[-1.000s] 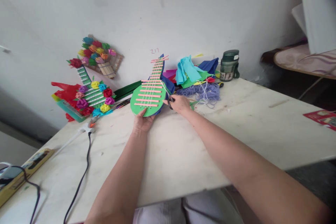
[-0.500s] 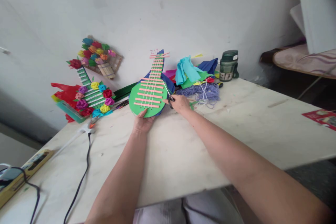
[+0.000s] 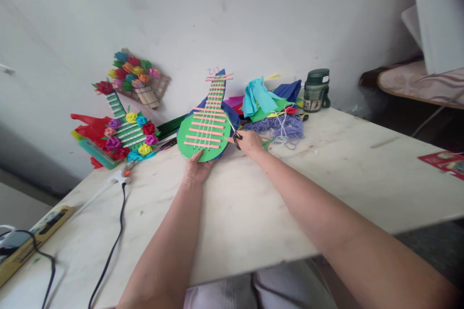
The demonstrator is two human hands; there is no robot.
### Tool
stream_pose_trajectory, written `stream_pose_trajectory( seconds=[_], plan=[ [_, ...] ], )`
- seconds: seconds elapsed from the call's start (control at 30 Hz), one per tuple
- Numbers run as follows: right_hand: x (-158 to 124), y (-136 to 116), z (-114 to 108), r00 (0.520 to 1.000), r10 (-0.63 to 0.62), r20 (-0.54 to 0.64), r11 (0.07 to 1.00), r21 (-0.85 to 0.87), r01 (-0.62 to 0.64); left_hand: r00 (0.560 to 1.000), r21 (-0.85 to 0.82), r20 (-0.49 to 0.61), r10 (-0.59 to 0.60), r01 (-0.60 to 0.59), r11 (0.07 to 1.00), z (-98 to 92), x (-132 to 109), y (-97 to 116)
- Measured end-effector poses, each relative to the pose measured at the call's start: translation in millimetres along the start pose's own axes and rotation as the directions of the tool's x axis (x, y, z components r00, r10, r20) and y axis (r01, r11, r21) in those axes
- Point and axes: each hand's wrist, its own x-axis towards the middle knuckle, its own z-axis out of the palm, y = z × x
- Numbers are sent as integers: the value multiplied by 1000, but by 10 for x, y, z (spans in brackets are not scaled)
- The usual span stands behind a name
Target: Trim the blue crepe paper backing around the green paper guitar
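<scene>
left hand [image 3: 197, 169] pinches guitar [image 3: 207, 128] at its lower edge, thumb in front; right hand [image 3: 251, 143], beside guitar, fingers closed around scissors [image 3: 237, 138].

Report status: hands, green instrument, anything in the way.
Left hand holds green instrument at bottom edge; right hand holds scissors. Instrument strung, neck up. Purple yarn nearby, blocking neither hand.

To the right of the fingers [image 3: 247, 139], a dark green, cylindrical lidded bottle [image 3: 316, 91] stands upright and a flat red printed card [image 3: 444, 162] lies farther out. Left of them, a white plastic connector [image 3: 119, 177] adjoins a thin black cable [image 3: 123, 199], with a long yellow power strip [image 3: 47, 228] farther left; beyond, a multicoloured paper-flower bouquet [image 3: 134, 70] sits against the pale wall [image 3: 217, 24].
</scene>
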Motion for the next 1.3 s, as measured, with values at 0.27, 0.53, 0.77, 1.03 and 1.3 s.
stream_pose_trajectory(
  seconds=[0.27, 0.53, 0.77, 1.03, 1.3],
  plan=[
    [29, 65, 3, 1000, -11, -2, 998, -56, 11, 1000, 15, -1, -10, 10, 1000, 4, 3, 9],
    [32, 49, -43, 1000, 0, -26, 997, -75, -2, 999, 54, 15, -31, 30, 998, -27, 28, 7],
    [41, 59, -24, 999, -23, -47, 998, -53, 20, 1000, 57, 11, -20, 19, 998, -36, 22, 23],
    [49, 109, -23, 998, -63, -13, 995, -79, 61, 998, 81, 56, -20, 15, 997, -78, 32, 58],
    [53, 110, -47, 999, -45, -1, 994, -101, 45, 998, 116, 64, -14, 7, 993, -73, 23, 60]
  ],
)
